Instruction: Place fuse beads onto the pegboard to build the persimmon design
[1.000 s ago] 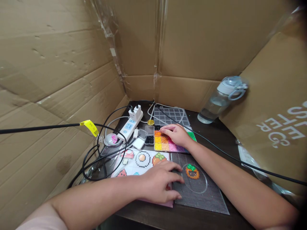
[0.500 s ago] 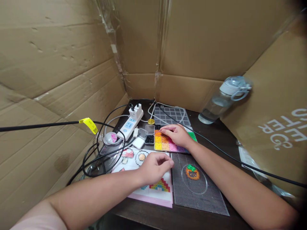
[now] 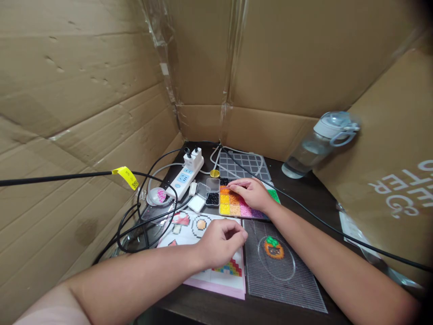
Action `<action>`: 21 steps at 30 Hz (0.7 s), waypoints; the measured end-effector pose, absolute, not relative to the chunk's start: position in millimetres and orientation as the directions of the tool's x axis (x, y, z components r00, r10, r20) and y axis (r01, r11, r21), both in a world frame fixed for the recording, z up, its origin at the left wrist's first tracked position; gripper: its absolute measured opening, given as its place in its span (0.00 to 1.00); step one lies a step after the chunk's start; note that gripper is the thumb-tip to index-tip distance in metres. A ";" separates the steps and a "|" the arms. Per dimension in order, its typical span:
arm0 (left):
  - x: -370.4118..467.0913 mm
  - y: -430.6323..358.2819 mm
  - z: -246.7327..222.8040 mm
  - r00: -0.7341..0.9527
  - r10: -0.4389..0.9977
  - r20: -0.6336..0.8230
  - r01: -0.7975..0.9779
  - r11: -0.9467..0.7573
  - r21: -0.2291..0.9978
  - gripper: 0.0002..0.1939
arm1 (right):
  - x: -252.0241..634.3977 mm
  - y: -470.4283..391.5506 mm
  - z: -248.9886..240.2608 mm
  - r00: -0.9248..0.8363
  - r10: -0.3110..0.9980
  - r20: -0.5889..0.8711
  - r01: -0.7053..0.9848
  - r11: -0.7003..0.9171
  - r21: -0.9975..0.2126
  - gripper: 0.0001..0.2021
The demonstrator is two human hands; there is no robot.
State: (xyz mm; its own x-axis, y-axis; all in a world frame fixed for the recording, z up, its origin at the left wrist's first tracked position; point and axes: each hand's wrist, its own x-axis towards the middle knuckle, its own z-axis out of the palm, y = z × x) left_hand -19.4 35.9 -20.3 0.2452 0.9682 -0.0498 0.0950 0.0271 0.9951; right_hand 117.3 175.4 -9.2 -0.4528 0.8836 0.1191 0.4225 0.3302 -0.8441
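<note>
Directly beneath the right grip [image 3: 253, 195], multicoloured bead box [image 3: 232, 215]

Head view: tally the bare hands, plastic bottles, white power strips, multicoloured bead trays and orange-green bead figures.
Left hand and right hand: 2
Clear plastic bottle: 1
White power strip: 1
Multicoloured bead tray: 1
Orange-green bead figure: 1
Total: 6

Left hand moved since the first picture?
Yes. Left hand curled; its fingertips drew back leftward, from well over the pegboard to about its left edge.
</note>
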 end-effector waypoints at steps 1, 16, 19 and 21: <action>-19.4 35.7 -20.5 0.246 0.968 -0.047 0.098 0.024 0.995 0.13 | 117.8 175.7 -9.6 -0.448 0.887 0.114 0.418 0.321 -0.850 0.10; -18.4 34.1 -23.4 0.237 0.971 0.005 0.168 -0.046 0.985 0.12 | 143.9 171.6 13.2 -0.310 0.940 0.143 0.239 0.223 -0.945 0.16; -18.4 33.5 -22.7 0.240 0.970 0.032 0.180 -0.077 0.981 0.12 | 159.0 167.6 19.5 -0.199 0.968 0.150 0.242 0.197 -0.950 0.19; -18.8 33.3 -22.2 0.247 0.968 0.054 0.189 -0.102 0.977 0.12 | 171.1 163.1 20.1 -0.106 0.982 0.158 0.230 0.179 -0.957 0.19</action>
State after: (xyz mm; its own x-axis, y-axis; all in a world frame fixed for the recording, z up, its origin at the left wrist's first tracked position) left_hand -18.8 33.3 -22.2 0.2468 0.9676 0.0538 0.1887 -0.1025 0.9767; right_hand 171.1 163.1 20.1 -0.1057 0.9817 0.1581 0.2296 0.1788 -0.9567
